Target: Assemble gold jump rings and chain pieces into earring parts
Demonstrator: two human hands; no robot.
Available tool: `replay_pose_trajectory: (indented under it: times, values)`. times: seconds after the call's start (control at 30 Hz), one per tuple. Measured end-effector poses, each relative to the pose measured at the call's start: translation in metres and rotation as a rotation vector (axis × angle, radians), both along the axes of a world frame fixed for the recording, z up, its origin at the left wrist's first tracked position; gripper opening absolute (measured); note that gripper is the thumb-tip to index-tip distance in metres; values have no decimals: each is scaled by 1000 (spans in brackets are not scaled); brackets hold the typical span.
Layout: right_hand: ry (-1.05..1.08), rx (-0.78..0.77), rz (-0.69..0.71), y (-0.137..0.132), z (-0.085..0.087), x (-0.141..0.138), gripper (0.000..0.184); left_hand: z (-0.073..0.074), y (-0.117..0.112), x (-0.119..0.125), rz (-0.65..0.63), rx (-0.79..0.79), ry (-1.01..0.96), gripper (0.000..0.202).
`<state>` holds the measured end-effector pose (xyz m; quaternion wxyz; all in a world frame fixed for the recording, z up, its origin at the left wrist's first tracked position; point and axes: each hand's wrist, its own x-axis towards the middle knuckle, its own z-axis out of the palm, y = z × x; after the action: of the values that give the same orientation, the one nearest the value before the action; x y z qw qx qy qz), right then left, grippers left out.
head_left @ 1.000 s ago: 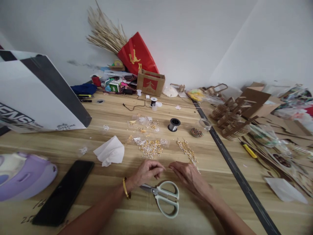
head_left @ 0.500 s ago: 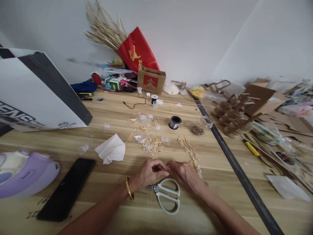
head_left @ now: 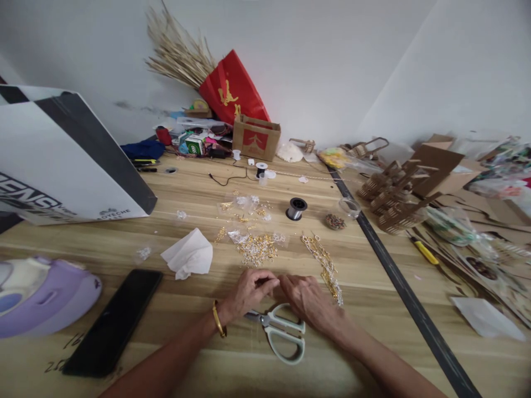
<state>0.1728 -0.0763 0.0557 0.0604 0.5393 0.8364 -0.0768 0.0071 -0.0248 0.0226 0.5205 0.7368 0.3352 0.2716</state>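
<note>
My left hand (head_left: pixel 251 290), with a gold bangle (head_left: pixel 219 319) at its wrist, has thumb and fingers pinched together. Fingertip to fingertip with it, my right hand (head_left: pixel 307 298) is closed too, its fingers bent down. Whatever sits between them is too small to make out. Under and between my hands lie scissors (head_left: pixel 286 334) with pale handles, their blades partly behind my left hand. Just beyond is a pile of gold and clear beads (head_left: pixel 257 250). To the right of my right hand rest beaded gold chains (head_left: pixel 326 265).
A spool of wire (head_left: pixel 296 209) and a dish of brown beads (head_left: pixel 335 221) stand farther back. A white tissue (head_left: pixel 188 254) and a black phone (head_left: pixel 114 323) lie left. A dark strip (head_left: pixel 390 265) crosses the table at right, beside woven baskets (head_left: pixel 398 199).
My right hand has shifted slightly left, and its fingertips now meet those of my left hand. The small gap between the hands has closed. The scissors and beads stay put.
</note>
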Motion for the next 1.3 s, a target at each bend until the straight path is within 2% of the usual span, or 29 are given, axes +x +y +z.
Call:
replay_pose_trajectory:
  times: [0.17,0.33,0.57,0.67,0.77,0.83,0.9,1.0,1.1,1.3]
  values:
    - [217,127,-16,-3,-7,4,5,-8,8,-3,76,-54,-106,25]
    - [303,256,31,-6,-14,11,19,-7,15,-6,144,-174,-173,23]
    - [253,215,-17,-6,-11,14,20,-6,18,-9,155,-182,-185,22]
    - [278,177,-62,-7,-10,17,7,-7,17,-9,108,-97,-154,22]
    - [401,131,-118,-7,-6,19,41,-7,13,-8,95,12,-95,20]
    - [541,61,-125,-6,-1,15,51,-8,10,-5,87,79,-51,19]
    - [666,-8,-113,-3,5,8,53,-9,6,-3,80,116,-36,17]
    - [685,-40,-75,3,10,-3,33,-11,4,-1,83,130,-58,16]
    - [617,-48,-100,8,9,-7,16,-12,5,-1,89,134,-57,15]
    - [692,-2,-145,8,-2,-1,9,-10,10,-4,105,130,-39,19]
